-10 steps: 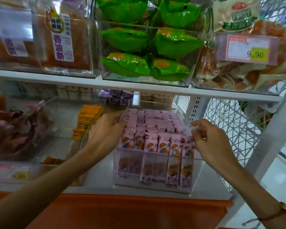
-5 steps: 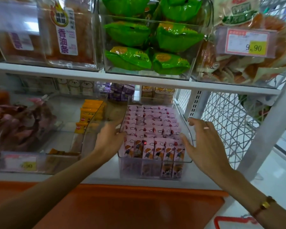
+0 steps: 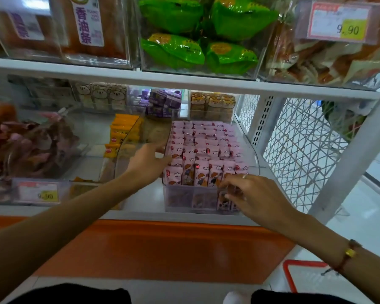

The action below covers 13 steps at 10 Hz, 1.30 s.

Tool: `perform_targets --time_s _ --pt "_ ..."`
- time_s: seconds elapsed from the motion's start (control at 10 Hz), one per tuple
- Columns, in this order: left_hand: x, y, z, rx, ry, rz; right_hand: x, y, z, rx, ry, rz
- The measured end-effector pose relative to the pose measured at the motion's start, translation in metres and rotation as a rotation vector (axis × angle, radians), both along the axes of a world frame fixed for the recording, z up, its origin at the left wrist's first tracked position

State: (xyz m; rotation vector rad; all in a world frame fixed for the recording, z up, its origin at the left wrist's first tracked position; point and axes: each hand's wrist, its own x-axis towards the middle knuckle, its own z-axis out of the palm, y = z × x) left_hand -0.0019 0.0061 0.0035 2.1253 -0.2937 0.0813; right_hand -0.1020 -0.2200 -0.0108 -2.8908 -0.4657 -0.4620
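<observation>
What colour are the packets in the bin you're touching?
Packets in the clear bin: pale pink with cartoon figures, white clouds; head view shows it best.

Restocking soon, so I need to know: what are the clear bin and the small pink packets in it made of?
Clear rectangular bin: likely rigid acrylic or similar plastic, glossy; packets show through its walls and edges catch light. Small pink packets: probably thin plastic film, judging by the slight sheen and printed cartoon figures.

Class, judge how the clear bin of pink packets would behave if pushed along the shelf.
The clear bin will probably slide rather than tip: it sits low and wide on the smooth white shelf. Packed with pink packets, it is likely fairly heavy. Its stiff-looking walls should hold shape.
</observation>
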Motion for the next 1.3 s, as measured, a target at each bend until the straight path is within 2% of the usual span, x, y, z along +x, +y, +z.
perform_targets --time_s 0.2,0.3,0.4,0.5,0.6,0.7,0.8,0.9,1.0,1.1,1.2,1.3 --pt "-0.007 0.006 -0.005 -0.065 0.0 -0.07 -0.002 0.003 0.003 -0.056 0.043 -0.01" --pt "-0.016 0.014 -0.015 -0.209 0.036 -0.129 0.01 0.018 0.016 0.074 0.005 0.002" --pt "-0.024 0.02 -0.025 -0.351 0.075 -0.144 0.038 0.046 0.027 0.405 0.183 0.142" --pt "-0.022 0.019 -0.026 -0.431 0.107 -0.138 0.07 0.058 0.024 0.374 0.419 0.225" --pt "-0.017 0.017 -0.027 -0.471 0.113 -0.125 0.092 0.057 0.021 0.429 0.329 0.243" --pt "-0.014 0.016 -0.031 -0.479 0.093 -0.11 0.109 0.057 0.012 0.164 0.03 0.121" --pt "-0.013 0.015 -0.033 -0.47 0.084 -0.088 0.118 0.06 -0.003 -0.149 0.14 0.054" --pt "-0.013 0.014 -0.034 -0.458 0.084 -0.091 0.123 0.06 -0.007 -0.241 0.28 0.023" --pt "-0.016 0.012 -0.034 -0.417 0.081 -0.079 0.123 0.06 -0.007 -0.268 0.283 0.014" --pt "-0.018 0.011 -0.03 -0.384 0.08 -0.067 0.119 0.06 0.002 -0.135 0.305 0.029" --pt "-0.016 0.011 -0.022 -0.306 0.153 -0.053 0.108 0.06 0.027 0.24 0.269 0.016" --pt "-0.022 0.021 -0.008 -0.136 0.119 -0.023 0.066 0.033 0.049 0.283 0.088 -0.023"
